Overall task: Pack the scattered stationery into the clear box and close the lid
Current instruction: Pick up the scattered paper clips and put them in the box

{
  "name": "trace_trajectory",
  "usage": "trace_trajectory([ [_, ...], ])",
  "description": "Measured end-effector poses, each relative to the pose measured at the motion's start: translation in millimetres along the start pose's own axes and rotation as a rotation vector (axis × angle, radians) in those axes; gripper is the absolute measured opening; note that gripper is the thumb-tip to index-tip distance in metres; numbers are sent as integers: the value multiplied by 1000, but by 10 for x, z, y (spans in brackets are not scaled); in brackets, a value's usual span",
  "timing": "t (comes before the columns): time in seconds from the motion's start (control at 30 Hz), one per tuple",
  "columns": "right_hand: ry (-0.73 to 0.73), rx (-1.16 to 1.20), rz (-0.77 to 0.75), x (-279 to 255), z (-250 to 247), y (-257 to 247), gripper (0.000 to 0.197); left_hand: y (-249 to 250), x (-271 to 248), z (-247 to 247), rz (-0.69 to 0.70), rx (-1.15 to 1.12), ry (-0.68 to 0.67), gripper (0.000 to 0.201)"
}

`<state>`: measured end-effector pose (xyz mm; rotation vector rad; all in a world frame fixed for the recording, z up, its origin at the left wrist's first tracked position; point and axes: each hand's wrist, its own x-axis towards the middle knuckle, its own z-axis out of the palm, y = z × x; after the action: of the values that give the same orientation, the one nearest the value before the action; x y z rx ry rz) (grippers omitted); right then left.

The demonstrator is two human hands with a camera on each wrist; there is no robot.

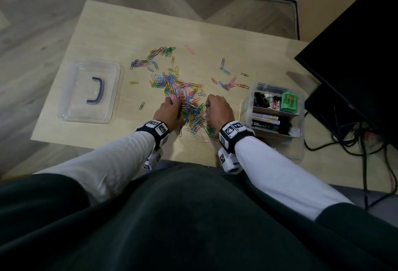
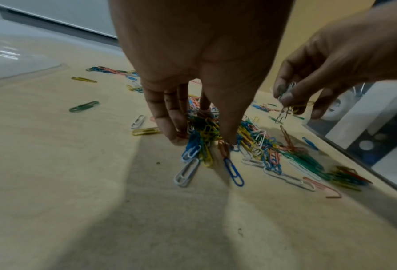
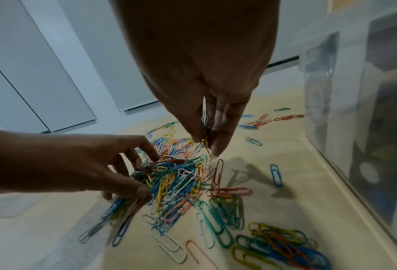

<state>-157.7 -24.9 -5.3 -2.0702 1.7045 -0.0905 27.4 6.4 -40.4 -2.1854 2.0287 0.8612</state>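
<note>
Here clear box [image 1: 247, 107] holds binder clips [image 1: 261, 99], green sharpener [image 1: 289, 102]; lid [image 1: 90, 92] apart

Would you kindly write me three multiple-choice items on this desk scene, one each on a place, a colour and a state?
1. Where does the lid lie?
A. on the clear box
B. on the table, left of the paper clips
C. on the floor

2. What colour is the sharpener in the clear box?
A. green
B. red
C. white

3. What is the right hand doing?
A. resting flat on the table
B. pinching a few paper clips
C. holding the lid

Answers: 1 B, since the lid sits on the table left of the paper clips; 2 A, as the head view shows green; 3 B, as clips hang between its fingers.
</note>
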Motion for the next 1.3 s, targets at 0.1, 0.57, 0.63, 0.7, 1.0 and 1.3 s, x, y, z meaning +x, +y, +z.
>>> trace_trajectory([
  [0.1,9,14,-15,-41,-43,-25,17,49,33,29,6,11,59,44],
  [0.57,69,105,-42,-103,-226,70,15,46,-45,-157,-11,-118,262,9],
  [0.63,72,141,-41,-104,-259,71,14,38,-81,-170,-22,-140,284,11],
  [0.7,74,179,-41,-108,-282,79,12,44,-128,-184,-43,-167,302,14],
  [1.0,42,422,-25,-125,-378,204,7,239,-387,-215,-55,-320,356,18],
  [1.3,-180,978,1,-365,-821,392,9,702,-522,-260,61,-454,320,17],
])
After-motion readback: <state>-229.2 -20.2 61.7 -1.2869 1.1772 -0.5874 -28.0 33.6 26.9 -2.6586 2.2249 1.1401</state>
